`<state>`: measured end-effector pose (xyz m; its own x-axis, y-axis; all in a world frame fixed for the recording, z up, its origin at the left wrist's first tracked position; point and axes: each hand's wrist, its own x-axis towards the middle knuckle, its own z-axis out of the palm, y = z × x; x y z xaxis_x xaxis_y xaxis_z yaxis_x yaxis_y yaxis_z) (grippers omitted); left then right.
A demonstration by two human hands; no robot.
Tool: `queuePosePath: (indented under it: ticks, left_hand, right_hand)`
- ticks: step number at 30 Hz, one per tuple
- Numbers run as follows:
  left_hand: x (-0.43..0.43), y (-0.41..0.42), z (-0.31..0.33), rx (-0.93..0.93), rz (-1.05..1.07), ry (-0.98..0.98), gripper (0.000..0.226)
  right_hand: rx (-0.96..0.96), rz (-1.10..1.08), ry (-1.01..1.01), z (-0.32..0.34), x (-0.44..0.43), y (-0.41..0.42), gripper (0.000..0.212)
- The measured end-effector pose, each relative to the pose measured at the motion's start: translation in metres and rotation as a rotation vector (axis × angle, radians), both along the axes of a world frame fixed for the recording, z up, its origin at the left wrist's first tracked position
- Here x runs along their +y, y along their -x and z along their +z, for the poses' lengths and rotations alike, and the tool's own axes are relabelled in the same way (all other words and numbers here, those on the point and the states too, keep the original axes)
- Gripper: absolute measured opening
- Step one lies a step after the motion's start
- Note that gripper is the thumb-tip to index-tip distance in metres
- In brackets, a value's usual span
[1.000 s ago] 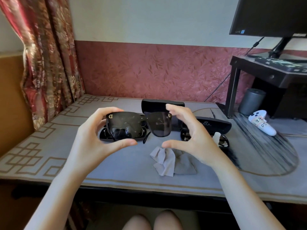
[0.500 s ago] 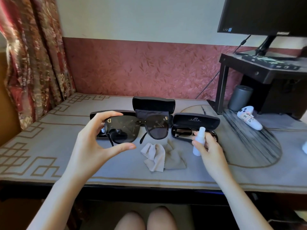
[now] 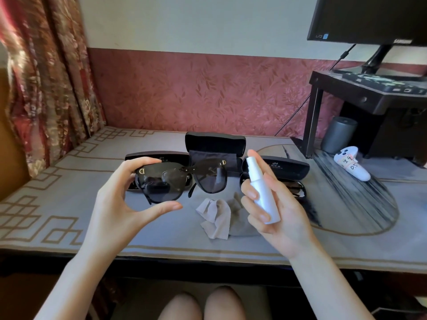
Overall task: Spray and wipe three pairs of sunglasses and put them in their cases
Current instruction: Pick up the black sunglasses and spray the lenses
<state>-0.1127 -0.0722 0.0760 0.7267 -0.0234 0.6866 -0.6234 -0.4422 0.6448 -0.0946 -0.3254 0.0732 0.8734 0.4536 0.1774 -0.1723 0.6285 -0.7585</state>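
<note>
A pair of black sunglasses [image 3: 180, 183] is held up above the surface [image 3: 69, 204], just left of centre, by the left hand [image 3: 120, 199]. The left lens is pinched between the thumb below and the curled fingers [image 3: 147, 161] along the top rim, and the lenses are turned toward the camera. A small white spray bottle [image 3: 261, 188] is gripped in the right hand [image 3: 277, 211], just right of the sunglasses and apart from them. The fingers are wrapped round its body, one finger is raised beside the nozzle, and the bottle is tilted with its top leaning to the left. A crumpled grey cloth [image 3: 217, 218] lies on the surface between the two hands, nearer than the cases. Three black cases stand open in a row farther back: the left case [image 3: 161, 157] is largely screened by the held sunglasses, the middle case [image 3: 215, 142] is set slightly farther away with a dark cloth in it, and the right case [image 3: 286, 168] is seen behind the right hand with another pair of sunglasses [image 3: 293, 189] lying in it. At the far right, a white game controller [image 3: 351, 166] and a grey cylinder [image 3: 339, 137] are placed beside a black stand [image 3: 369, 93], on which a monitor [image 3: 369, 17] is carried. A patterned curtain [image 3: 46, 77] hangs at the far left.
</note>
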Motion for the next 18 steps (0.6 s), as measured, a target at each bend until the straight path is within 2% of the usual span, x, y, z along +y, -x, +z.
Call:
queuePosePath:
  ticks: [7, 13, 18]
  left_hand:
    - [0.002, 0.001, -0.002, 0.001, 0.036, -0.042, 0.063]
    - [0.001, 0.001, -0.001, -0.017, 0.039, -0.044, 0.063]
    - [0.003, 0.001, -0.003, -0.014, 0.050, -0.054, 0.064]
  right_hand:
    - [-0.095, -0.156, 0.197, 0.006, 0.004, 0.004, 0.050]
    - [-0.343, -0.426, 0.599, 0.002, 0.015, 0.009, 0.046]
    - [-0.429, -0.514, 0.745, -0.002, 0.020, 0.009, 0.047]
